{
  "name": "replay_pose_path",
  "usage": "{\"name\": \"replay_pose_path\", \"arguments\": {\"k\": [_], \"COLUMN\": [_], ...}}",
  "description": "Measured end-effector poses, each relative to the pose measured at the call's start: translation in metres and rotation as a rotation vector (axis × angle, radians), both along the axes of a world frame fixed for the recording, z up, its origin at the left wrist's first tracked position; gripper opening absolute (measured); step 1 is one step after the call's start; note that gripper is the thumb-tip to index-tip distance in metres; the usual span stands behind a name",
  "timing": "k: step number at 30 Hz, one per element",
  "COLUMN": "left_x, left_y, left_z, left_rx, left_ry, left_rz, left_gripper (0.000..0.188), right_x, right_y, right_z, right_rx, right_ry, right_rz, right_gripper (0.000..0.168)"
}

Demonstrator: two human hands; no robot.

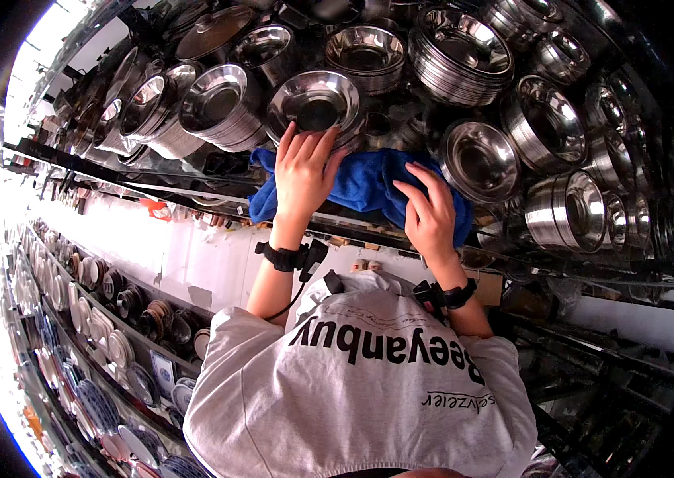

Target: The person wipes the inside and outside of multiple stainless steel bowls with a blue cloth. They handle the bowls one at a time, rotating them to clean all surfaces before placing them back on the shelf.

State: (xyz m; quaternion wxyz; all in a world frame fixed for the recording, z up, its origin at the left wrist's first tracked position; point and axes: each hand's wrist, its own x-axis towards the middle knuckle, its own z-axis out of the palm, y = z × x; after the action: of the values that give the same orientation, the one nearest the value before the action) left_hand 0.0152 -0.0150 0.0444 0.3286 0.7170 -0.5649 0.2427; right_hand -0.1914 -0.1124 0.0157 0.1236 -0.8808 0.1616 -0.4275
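My left hand [306, 170] reaches over the near rim of a shiny stainless-steel basin [346, 101], fingertips at its inner edge and thumb apart by the outer wall. Whether it grips the rim cannot be told. A crumpled blue cloth [366, 179] lies along the shelf's front, partly behind my left wrist. Over the cloth's right part is my right hand [430, 209], fingers apart and slightly bent, with nothing visible in them. Close to its right, a steel bowl [480, 161] leans with its mouth towards me.
Stacked steel basins [462, 66] and more bowls [217, 107] crowd the shelf. At right, further stacks [567, 212] lie tipped sideways. The dark shelf edge [193, 194] runs in front of me. Lower left, a rack holds several plates [98, 406]. Bands with devices sit on both wrists.
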Motion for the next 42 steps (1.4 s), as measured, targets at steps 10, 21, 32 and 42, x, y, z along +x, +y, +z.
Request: {"name": "replay_pose_path", "arguments": {"k": [10,21,32,42], "left_x": [-0.046,-0.082,-0.074,-0.078], "left_y": [-0.015,-0.050,-0.046,-0.014], "left_z": [0.003,-0.017,-0.047,-0.039], "left_rx": [-0.049,0.108,-0.017,-0.311], "left_ry": [-0.004,0.263,0.779,1.097], "left_rz": [-0.451,-0.641,-0.687,-0.525], "left_gripper": [0.026,0.030,0.072,0.058], "right_x": [-0.024,-0.043,-0.042,-0.027], "right_y": [-0.025,-0.038,-0.015,0.014], "right_z": [-0.005,-0.005,0.012,0.001], "right_rx": [-0.008,-0.072,-0.056,-0.067], "right_ry": [0.084,0.181,-0.099,-0.052], "right_rz": [-0.343,-0.481,-0.191,0.019], "right_gripper": [0.030,0.013,0.016,0.032]}}
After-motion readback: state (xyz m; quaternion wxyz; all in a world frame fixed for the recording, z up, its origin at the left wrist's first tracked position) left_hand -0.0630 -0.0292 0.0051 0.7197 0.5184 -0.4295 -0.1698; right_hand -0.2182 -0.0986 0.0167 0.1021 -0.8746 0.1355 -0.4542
